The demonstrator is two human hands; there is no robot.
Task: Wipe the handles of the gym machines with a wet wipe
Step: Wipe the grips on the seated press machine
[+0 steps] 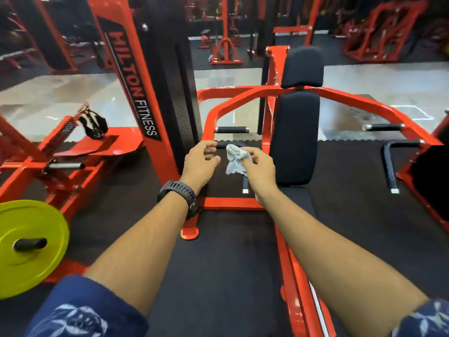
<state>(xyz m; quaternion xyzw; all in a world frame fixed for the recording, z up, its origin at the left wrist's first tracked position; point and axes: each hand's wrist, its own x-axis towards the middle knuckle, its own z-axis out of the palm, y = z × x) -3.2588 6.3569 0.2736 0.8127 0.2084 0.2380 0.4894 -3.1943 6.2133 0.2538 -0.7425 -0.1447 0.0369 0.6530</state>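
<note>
At black foam handle (221, 144) of red machine (211, 117): right hand (260, 167) pinches crumpled white wet wipe (233, 159).
Wipe bunches at 10 o'clock of its fingertips (247, 164); left hand (201, 159), 9 o'clock, loosely curled, empty.

Wet wipe (234, 160) in right hand (258, 166), before handle (232, 129); back pad (295, 137) right, plate (29, 246) left.
</note>
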